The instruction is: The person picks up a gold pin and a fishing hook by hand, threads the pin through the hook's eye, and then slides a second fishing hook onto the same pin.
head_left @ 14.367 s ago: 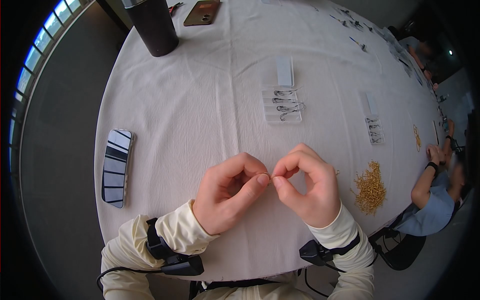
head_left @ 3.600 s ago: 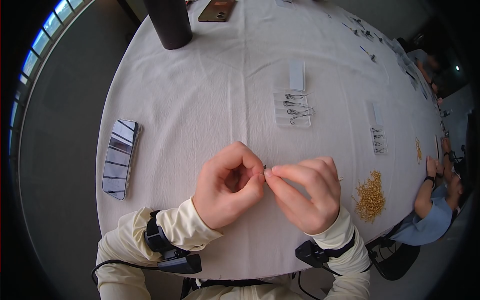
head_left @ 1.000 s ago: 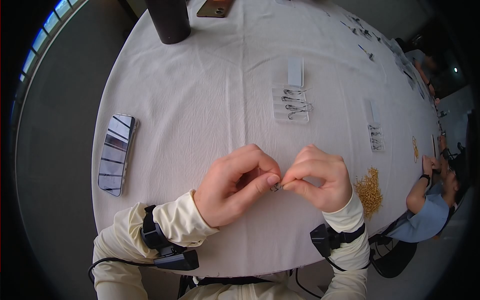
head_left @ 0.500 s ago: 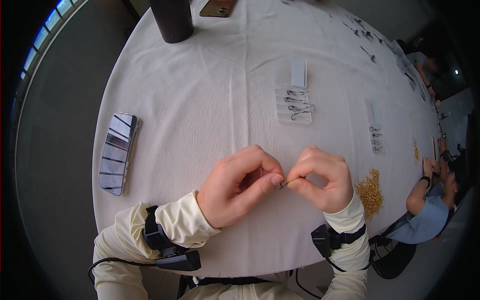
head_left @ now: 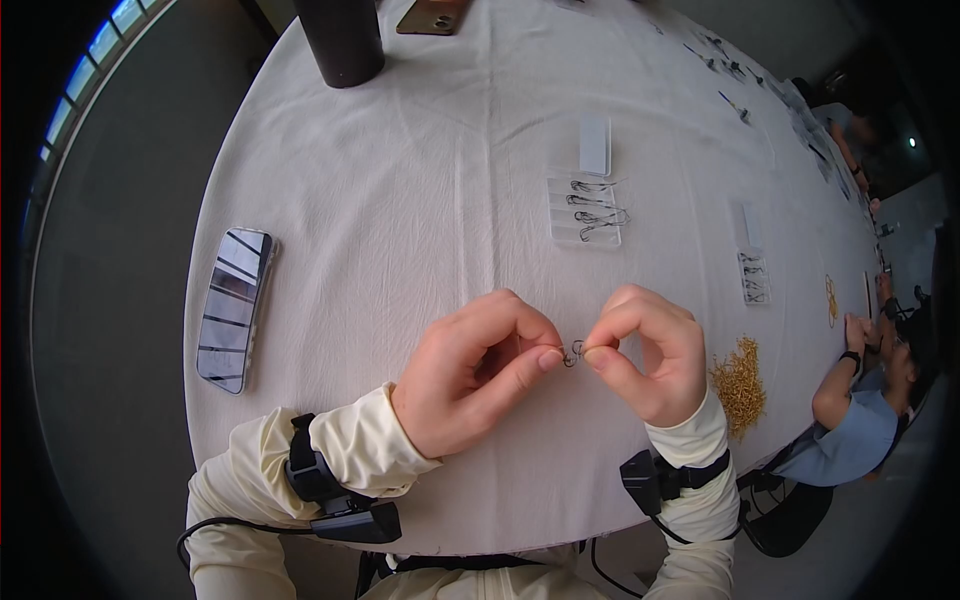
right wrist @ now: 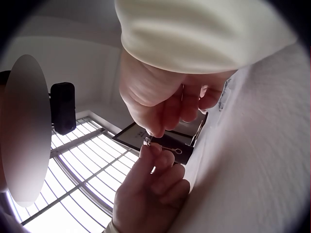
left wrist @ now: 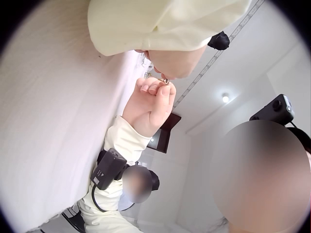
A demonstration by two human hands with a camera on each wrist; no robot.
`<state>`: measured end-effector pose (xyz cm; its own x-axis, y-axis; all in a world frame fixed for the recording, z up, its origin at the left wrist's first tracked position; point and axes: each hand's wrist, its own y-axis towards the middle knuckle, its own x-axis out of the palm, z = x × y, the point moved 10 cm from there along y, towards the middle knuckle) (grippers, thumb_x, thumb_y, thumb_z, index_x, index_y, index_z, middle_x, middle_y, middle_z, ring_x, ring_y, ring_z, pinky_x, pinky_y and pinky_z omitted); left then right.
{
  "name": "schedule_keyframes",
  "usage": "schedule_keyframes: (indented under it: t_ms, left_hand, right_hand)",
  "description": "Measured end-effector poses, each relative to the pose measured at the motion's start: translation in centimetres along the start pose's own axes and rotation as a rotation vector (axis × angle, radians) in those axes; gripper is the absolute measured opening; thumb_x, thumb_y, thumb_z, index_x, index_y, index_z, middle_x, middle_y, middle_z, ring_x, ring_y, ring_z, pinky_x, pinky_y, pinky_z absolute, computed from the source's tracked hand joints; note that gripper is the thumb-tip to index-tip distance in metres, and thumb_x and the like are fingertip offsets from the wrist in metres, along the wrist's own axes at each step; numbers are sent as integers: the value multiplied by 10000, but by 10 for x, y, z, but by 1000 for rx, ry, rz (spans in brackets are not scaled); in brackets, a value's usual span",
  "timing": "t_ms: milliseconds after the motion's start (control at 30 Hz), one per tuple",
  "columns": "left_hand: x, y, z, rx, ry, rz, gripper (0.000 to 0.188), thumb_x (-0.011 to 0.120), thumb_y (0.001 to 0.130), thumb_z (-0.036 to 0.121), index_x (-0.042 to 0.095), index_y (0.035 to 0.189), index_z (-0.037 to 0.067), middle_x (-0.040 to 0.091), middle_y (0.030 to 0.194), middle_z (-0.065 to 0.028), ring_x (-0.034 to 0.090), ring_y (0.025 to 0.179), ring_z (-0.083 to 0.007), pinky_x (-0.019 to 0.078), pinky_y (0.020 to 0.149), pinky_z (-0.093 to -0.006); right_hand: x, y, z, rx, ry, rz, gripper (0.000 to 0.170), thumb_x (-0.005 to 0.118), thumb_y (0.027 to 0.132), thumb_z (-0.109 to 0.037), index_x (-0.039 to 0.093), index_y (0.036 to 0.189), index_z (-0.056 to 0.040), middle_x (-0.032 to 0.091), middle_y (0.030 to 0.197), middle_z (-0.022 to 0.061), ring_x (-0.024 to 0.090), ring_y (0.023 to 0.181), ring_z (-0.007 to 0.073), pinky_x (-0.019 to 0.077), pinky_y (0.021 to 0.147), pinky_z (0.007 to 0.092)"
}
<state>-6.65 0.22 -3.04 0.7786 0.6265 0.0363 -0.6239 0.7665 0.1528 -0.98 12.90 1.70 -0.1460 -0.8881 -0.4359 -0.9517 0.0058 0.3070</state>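
In front of the person, the left hand (head_left: 470,375) pinches a small gold metal piece (right wrist: 178,151) with a ring at its end, seen sticking out past the fingers in the right wrist view. Small dark curved hooks (head_left: 571,357) show at the left fingertips in the head view. Thumb and index finger of the right hand (head_left: 650,355) are closed together around one thin dark hook, a narrow gap from the left hand. Most of what lies between the fingertips is hidden.
A clear divided box (head_left: 560,235) with bunches of dark hooks lies beyond the hands. A heap of small gold pieces (head_left: 740,388) is at the right, near a second small box (head_left: 755,275). A phone (head_left: 235,310) and a dark tumbler (head_left: 340,40) stand left.
Fingertips that met half a second ago are now slightly apart, with dark hooks showing between them. The right hand has shifted a little right. Earlier, a gold bit showed at the fingertips.
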Motion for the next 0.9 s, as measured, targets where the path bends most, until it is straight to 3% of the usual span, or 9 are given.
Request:
schedule_keyframes:
  t_ms: [533,833,900]
  left_hand:
    - [0,-1,-3,-78,-6,-12,68,644,960,85,622,975,22,582,819,-27,487,648,-77,409,587,-247]
    - [1,0,1,-47,77,-19,69,672,931,71,631,955,22,568,829,-48,512,633,-115,414,567,-264]
    - [2,-1,2,-23,103,-37,77,650,960,79,606,964,16,578,860,-32,498,666,-78,409,588,-237]
  right_hand:
    - [7,0,4,48,52,-44,105,739,825,17,702,921,-6,661,807,59,619,713,139,489,650,269]
    - [14,-7,23,208,220,-39,47,733,864,-32,711,904,-19,665,812,24,558,735,100,434,696,259]
    - [14,-8,26,235,271,-29,39,727,869,-30,710,899,-11,658,809,17,547,739,94,428,697,256]
